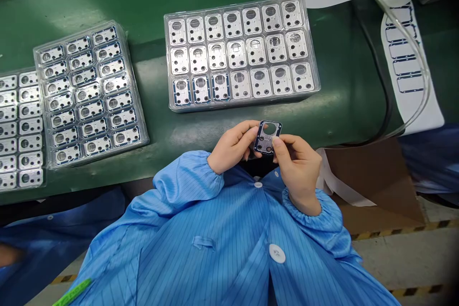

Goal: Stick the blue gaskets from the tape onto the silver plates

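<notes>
Between my hands, close to my chest, is a small metal plate (266,145) with a dark blue border, one large round hole and smaller holes. My left hand (235,143) pinches its left edge. The thumb and fingers of my right hand (298,162) close on its lower right edge. Just beyond them lies a clear plastic tray (244,100) holding rows of similar metal plates. Three plates in its near left corner carry the dark blue border; the others there are plain silver.
Left on the green table (154,76) lie another tray of blue-bordered plates (143,141) and a tray of plain plates (43,153). At right, a white strip (416,105) bears blue frame stickers near a cable (382,71). A cardboard box (380,177) stands below. Co-workers' sleeves show at both sides.
</notes>
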The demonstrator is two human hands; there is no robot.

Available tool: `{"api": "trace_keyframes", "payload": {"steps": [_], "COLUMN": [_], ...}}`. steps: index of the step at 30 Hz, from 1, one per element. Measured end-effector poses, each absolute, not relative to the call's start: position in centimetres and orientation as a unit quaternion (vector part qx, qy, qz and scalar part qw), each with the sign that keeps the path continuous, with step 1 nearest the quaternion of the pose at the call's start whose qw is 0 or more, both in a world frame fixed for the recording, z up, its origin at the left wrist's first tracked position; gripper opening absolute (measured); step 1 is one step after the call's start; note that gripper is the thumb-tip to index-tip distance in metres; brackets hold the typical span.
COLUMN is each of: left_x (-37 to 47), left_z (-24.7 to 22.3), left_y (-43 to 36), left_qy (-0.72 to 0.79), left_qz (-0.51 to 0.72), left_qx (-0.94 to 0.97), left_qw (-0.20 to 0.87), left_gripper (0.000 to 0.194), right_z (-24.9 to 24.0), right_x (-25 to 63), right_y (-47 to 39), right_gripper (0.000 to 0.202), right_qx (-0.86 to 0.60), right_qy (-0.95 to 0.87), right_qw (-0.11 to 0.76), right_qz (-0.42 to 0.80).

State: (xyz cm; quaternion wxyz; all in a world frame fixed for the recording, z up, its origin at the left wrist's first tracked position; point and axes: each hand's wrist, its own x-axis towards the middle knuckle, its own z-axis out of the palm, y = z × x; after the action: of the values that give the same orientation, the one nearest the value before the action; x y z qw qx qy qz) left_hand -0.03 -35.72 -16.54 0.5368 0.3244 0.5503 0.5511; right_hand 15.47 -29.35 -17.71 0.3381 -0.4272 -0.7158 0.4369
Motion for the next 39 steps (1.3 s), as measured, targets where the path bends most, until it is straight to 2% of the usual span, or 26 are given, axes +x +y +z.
{"api": "trace_keyframes", "payload": {"steps": [7,11,17,25,33,39], "left_x": [0.0,-0.1,-0.5,-0.2,-0.2,0.5], "left_z": [-16.3,-16.3,-15.9,-15.4,-15.8,-15.7], "left_y": [-35.6,-35.8,-35.8,-35.7,-35.4,-35.7], "left_qy": [0.535,0.542,0.546,0.606,0.591,0.619], "left_qz": [0.567,0.541,0.528,0.484,0.546,0.531], "left_qx": [0.293,0.327,0.339,0.364,0.343,0.373], "left_qw": [0.553,0.554,0.555,0.516,0.485,0.443], "left_gripper": [0.053,0.052,0.044,0.054,0.04,0.041], "right_z": [-17.3,-16.9,-17.3,-17.1,-16.9,-16.8], "right_x": [15.3,15.3,15.5,16.2,15.9,15.7], "right_y": [-29.3,-29.3,-29.2,-28.9,-29.0,-29.1], "right_gripper": [0.021,0.024,0.023,0.021,0.016,0.031], "right_qx": [-0.437,-0.451,-0.403,-0.344,-0.3,-0.349], "right_qy": [-0.689,-0.679,-0.687,-0.736,-0.755,-0.713], "right_qw": [0.366,0.374,0.35,0.297,0.284,0.303], "right_qz": [0.448,0.443,0.492,0.502,0.509,0.527]}}
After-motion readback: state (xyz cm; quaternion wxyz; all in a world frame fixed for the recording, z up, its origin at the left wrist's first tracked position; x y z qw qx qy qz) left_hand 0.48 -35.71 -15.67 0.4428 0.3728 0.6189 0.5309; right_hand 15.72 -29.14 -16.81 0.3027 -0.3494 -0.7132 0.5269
